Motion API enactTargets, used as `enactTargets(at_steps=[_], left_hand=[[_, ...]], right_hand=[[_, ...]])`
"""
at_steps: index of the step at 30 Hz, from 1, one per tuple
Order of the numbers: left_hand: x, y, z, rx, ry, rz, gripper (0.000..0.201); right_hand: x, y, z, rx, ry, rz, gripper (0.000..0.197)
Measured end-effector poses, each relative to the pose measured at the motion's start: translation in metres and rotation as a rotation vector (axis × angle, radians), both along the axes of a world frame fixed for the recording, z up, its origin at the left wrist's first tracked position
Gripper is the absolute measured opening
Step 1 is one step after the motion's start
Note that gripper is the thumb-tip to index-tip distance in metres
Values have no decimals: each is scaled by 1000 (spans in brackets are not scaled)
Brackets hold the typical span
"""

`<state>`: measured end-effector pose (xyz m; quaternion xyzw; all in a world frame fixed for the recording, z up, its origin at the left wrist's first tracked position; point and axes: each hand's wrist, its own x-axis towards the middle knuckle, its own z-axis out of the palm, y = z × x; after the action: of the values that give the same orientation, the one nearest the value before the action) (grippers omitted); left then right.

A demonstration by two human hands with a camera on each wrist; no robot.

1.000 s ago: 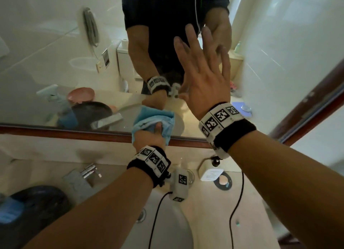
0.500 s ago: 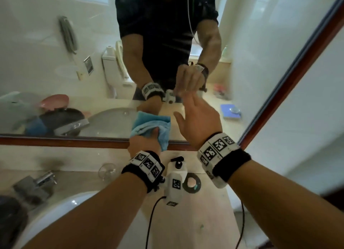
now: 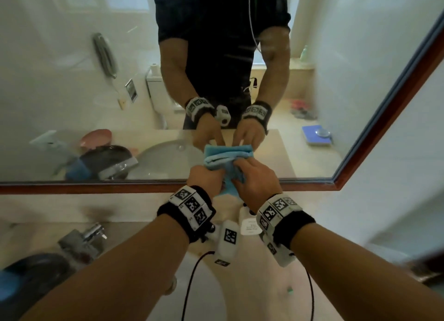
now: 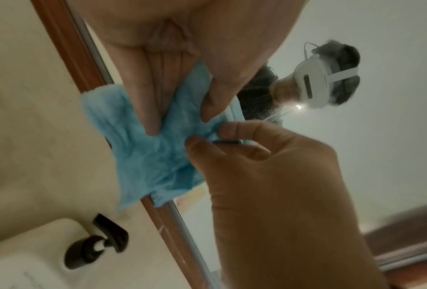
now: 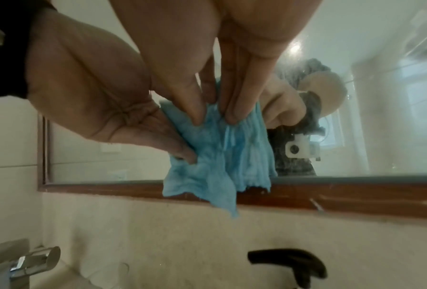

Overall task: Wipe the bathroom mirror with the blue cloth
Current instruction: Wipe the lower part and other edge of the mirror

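The blue cloth (image 3: 223, 163) is bunched against the bottom edge of the bathroom mirror (image 3: 72, 85), just above its brown wooden frame (image 3: 96, 188). Both hands hold it. My left hand (image 3: 205, 177) grips its left side, thumb and fingers curled into the folds. My right hand (image 3: 251, 174) pinches its right side. In the left wrist view the cloth (image 4: 153, 160) hangs across the frame, and the right hand (image 4: 269, 176) pinches its edge. In the right wrist view the right fingers (image 5: 192, 109) dig into the cloth (image 5: 220, 156) beside the left hand (image 5: 96, 93).
A chrome faucet (image 3: 84, 236) stands at lower left above the white basin (image 3: 209, 294). A white soap dispenser (image 3: 249, 224) with a black pump (image 5: 294, 262) stands under my hands. A dark bag (image 3: 28, 280) lies at far left. Cables hang from the wristbands.
My right hand came down from the mirror glass, where it lay flat, and took hold of the cloth beside the left hand. The left hand kept its grip near the mirror's bottom edge.
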<state>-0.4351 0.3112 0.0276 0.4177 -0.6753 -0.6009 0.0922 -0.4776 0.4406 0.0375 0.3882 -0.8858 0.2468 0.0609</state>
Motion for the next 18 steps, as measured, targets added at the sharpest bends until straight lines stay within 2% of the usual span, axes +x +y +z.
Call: enactTargets(at_steps=[2, 4, 6, 9, 12, 14, 16, 18], left_hand=[[9, -10, 6, 98, 27, -57, 10], [17, -23, 10, 17, -16, -149, 17], [29, -35, 23, -201, -72, -246, 28], [50, -50, 52, -590, -87, -297, 23], [68, -59, 87, -833, 55, -192, 22], [74, -64, 100, -976, 127, -153, 33], [80, -74, 113, -1209, 259, -145, 41], [82, -88, 124, -1441, 356, -143, 54]], right_hand=[[7, -6, -5, 5, 30, -94, 32], [13, -12, -4, 55, 22, -190, 30], [18, -19, -2, 77, -43, -260, 29], [27, -27, -5, 17, -116, -322, 34], [39, -38, -10, -115, -191, -396, 38], [42, -45, -13, -174, -200, -489, 45], [47, -54, -14, -183, -159, -599, 47], [51, -64, -15, -250, -196, -676, 47]])
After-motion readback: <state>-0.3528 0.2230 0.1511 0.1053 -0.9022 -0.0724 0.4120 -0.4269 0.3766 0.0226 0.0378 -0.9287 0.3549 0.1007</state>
